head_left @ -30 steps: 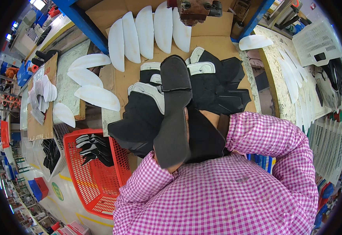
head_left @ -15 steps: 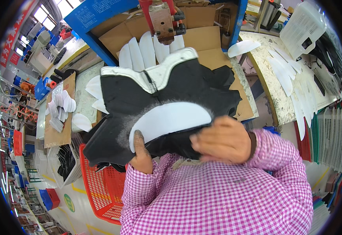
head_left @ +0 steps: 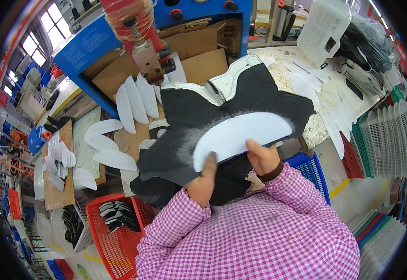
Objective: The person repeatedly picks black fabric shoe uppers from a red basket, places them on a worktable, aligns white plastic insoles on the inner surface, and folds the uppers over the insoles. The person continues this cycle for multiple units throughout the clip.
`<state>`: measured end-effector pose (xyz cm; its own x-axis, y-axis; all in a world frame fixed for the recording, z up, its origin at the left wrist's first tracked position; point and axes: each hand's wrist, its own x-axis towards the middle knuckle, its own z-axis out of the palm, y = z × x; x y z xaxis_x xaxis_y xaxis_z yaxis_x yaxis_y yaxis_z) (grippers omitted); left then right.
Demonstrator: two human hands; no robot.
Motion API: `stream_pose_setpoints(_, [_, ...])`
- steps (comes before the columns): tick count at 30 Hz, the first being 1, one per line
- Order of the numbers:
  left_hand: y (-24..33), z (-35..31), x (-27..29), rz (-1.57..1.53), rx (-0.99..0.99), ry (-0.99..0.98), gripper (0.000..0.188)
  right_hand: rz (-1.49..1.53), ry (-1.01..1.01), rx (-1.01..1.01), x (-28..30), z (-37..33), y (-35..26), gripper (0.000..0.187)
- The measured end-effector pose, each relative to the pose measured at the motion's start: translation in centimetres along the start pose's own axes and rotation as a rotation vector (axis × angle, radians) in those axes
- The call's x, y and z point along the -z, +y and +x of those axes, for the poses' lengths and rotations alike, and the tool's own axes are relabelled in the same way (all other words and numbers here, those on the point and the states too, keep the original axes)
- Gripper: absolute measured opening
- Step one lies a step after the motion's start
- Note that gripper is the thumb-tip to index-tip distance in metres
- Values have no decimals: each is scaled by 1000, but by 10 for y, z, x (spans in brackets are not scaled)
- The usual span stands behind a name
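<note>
Across the centre of the frame, the left hand (head_left: 201,187) and right hand (head_left: 265,162) hold a white-trimmed black panel (head_left: 252,98), thumbs (head_left: 208,167) resting on its white crescent-shaped piece (head_left: 240,135). At lower left stands a red perforated basket (head_left: 143,212).

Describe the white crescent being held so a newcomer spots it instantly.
Start at the checked shirt; before it, the left hand and right hand hold a black panel. On it lies the white crescent; that black backdrop sets it apart from the loose white pieces nearby.
</note>
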<state>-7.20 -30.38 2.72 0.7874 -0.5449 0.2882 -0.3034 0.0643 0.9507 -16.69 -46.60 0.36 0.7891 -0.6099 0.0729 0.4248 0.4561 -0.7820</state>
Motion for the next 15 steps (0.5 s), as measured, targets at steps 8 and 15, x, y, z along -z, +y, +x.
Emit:
stream_pose_setpoints(8, [2, 20, 10, -304, 369, -343, 28, 257, 175, 71, 0, 26, -25, 32])
stream_pose_setpoints(15, [-5, 15, -17, -214, 126, -42, 26, 202, 194, 73, -18, 14, 7, 37])
